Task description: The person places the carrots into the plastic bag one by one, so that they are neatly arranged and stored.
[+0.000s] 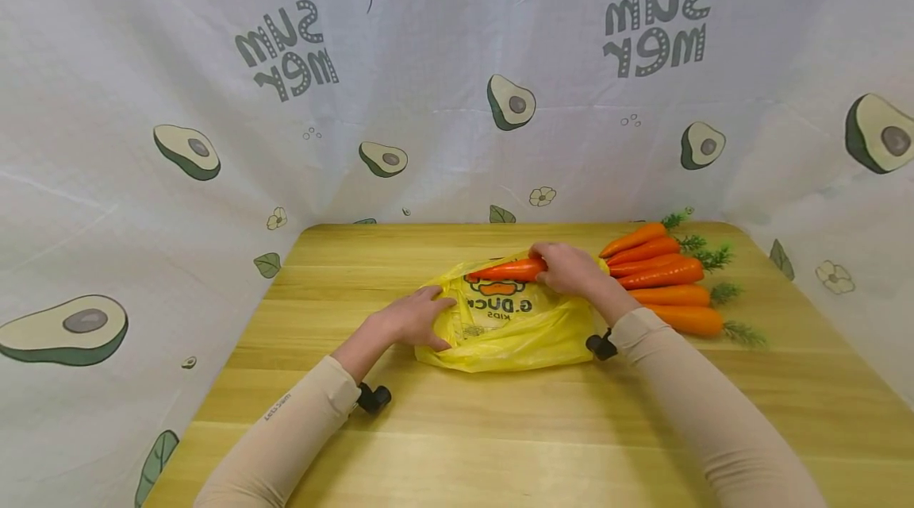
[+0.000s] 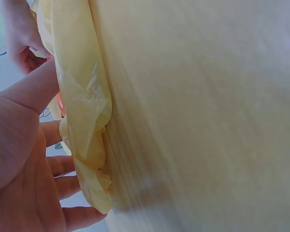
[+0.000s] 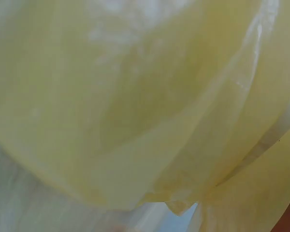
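Observation:
My right hand (image 1: 569, 270) grips an orange-red carrot (image 1: 508, 270), its tapered tip pointing left across the yellow plastic bag (image 1: 531, 349). Print reading "G.DUCK KIDS" shows on the crumpled bag, which lies at mid-table. At the bag's left edge is my left hand (image 1: 416, 317), its thumb and fingers spread apart against the plastic. In the left wrist view, that hand's fingers (image 2: 63, 188) reach loosely to the bag's folded rim (image 2: 87, 145). Yellow plastic (image 3: 135, 96) fills most of the right wrist view and hides the carrot there.
Several carrots (image 1: 660, 271) with green leafy tops lie fanned out right of the bag, close by the right forearm. All rest on a wooden table (image 1: 457, 436). A white curtain (image 1: 443, 40) printed with avocados hangs behind and at both sides.

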`<state>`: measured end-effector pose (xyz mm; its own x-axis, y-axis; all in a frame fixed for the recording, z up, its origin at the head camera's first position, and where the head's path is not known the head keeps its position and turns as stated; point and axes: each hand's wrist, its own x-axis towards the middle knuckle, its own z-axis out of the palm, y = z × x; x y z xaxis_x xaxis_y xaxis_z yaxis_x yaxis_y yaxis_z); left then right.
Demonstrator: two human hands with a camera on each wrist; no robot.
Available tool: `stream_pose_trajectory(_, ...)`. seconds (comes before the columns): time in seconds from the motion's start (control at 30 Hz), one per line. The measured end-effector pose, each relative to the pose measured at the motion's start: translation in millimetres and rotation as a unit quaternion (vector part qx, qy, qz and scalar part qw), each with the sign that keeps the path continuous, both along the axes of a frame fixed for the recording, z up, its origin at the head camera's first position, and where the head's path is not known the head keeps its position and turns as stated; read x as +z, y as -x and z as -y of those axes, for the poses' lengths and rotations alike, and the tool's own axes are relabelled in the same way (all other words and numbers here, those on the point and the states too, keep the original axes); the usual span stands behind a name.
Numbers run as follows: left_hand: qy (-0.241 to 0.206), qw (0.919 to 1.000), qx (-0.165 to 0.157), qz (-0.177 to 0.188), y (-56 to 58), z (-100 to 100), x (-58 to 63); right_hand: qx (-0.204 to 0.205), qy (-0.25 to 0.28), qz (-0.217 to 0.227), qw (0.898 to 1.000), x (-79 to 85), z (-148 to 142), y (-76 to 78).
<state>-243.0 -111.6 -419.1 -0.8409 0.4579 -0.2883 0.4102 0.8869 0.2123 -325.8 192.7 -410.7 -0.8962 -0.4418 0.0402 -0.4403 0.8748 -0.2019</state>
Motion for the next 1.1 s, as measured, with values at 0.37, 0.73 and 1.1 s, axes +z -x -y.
stream_pose_trajectory(0.37,0.005,1.0000,-0.001,0.004,0.1,-1,0.5,0.007,-0.019,-0.023,1.000,-2.0,2,-0.6)
stream_pose_trajectory(0.73,0.004,1.0000,0.003,0.008,0.8,0,2.2,0.011,-0.020,-0.027,0.999,1.2,4,-1.7)
stream_pose_trajectory(1.1,0.008,0.9999,0.000,0.009,0.0,0,2.9,0.013,-0.003,-0.007,1.000,16.2,2,-9.2)
